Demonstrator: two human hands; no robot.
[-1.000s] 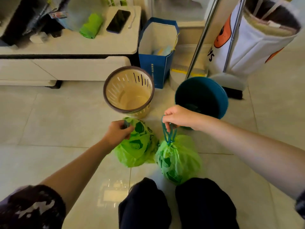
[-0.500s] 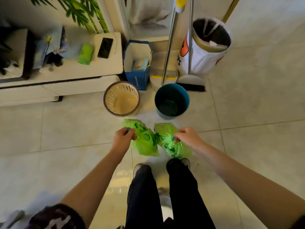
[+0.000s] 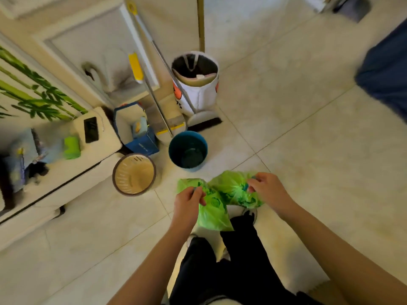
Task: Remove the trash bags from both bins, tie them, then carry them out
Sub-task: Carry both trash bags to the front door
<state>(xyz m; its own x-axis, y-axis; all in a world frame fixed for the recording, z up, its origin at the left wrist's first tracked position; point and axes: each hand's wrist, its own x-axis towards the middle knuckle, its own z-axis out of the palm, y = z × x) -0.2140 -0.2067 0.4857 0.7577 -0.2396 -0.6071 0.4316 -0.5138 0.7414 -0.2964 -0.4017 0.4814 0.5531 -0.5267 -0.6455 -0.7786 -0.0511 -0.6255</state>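
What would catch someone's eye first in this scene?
Two bright green trash bags, the left bag gripped by the left hand and the right bag by the right hand, low in the middle. Behind them stand a beige bin and a teal bin, both without bags.

Pretty soft warm indoor light here, nothing harsh, and the pale floor tiles [image 3: 308, 150] are throwing back a faint sheen. Motion blur is smearing the whole shot, worst at the left edge and top right corner. Wide-angle lens is bending the cabinet [image 3: 55, 194] lines outward.
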